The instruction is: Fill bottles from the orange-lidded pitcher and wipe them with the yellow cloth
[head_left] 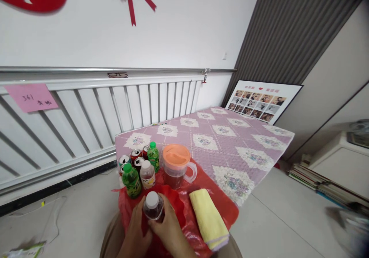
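The left hand (pixel 137 224) and right hand (pixel 170 222) have fingers closed around opposite sides of a clear plastic bottle with a white cap (pixel 153 208), probably to steady it upright in or over the scalloped red plastic basin (pixel 176 201). Beyond stands an orange-lidded clear plastic pitcher (pixel 176 166); rightward, a folded yellow cloth (pixel 208 215) lies apparently within easy reach.

The fingers (pixel 168 207) hide part of the held bottle (pixel 153 208).
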Demonstrator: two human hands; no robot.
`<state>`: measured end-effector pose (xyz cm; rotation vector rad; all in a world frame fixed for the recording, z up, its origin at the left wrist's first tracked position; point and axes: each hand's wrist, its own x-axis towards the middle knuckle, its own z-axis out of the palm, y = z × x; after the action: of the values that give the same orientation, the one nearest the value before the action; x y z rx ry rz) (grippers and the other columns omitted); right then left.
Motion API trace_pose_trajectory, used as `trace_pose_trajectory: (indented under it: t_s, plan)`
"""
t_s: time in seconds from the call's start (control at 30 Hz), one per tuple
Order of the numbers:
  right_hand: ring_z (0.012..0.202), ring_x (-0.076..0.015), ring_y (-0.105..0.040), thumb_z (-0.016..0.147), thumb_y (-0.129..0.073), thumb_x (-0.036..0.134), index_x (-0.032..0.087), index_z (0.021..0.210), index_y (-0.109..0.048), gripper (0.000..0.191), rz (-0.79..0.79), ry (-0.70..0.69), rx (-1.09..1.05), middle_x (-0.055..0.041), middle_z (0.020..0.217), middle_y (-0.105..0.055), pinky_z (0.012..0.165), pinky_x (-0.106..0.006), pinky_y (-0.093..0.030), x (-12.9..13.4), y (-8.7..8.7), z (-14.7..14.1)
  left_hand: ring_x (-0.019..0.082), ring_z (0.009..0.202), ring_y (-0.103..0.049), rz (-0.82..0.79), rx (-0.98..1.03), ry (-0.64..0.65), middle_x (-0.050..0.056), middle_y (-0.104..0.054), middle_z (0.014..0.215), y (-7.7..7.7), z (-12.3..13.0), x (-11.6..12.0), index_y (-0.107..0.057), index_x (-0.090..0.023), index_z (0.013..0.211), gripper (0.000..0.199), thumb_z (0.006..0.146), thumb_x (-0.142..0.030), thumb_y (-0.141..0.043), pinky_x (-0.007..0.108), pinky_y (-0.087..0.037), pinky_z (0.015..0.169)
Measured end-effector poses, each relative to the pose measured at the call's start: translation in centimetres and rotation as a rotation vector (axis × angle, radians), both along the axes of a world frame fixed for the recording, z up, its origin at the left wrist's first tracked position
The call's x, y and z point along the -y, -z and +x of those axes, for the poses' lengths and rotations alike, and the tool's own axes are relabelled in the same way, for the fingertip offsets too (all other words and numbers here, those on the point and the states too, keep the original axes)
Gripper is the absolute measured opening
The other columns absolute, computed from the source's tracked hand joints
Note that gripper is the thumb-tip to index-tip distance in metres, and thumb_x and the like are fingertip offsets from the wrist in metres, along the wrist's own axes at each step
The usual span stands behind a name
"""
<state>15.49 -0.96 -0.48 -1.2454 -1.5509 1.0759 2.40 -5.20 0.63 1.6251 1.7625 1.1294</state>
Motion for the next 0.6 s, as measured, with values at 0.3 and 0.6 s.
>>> trace_pose_trajectory:
  t_s: [0.3,0.6]
  plan:
    - [0.116,-0.0285,-0.060,0.059,-0.066,0.006,0.019,0.122,-0.056,0.065,0.044,0.063,-0.031,-0.0105,0.123,-0.065,0.102,-0.044,-0.045,0.8,-0.2,0.8,0.034,0.134,-0.045,-0.118,0.290,0.231,0.010,-0.052,0.143,0.9,-1.1,-0.3,-0.043,-0.021,0.141,0.077,0.068,-0.026,-0.066,0.046,-0.039,0.111]
    - [0.107,-0.0315,-0.062,0.065,-0.069,0.012,0.020,0.113,-0.062,0.050,0.128,0.127,0.082,-0.0119,0.114,-0.067,0.095,-0.045,-0.049,1.5,-1.5,1.6,0.031,0.117,-0.062,-0.213,0.288,0.112,0.011,-0.066,0.127,0.4,1.2,-0.8,-0.037,-0.018,0.141,0.077,0.071,-0.029,-0.067,0.040,-0.052,0.098]
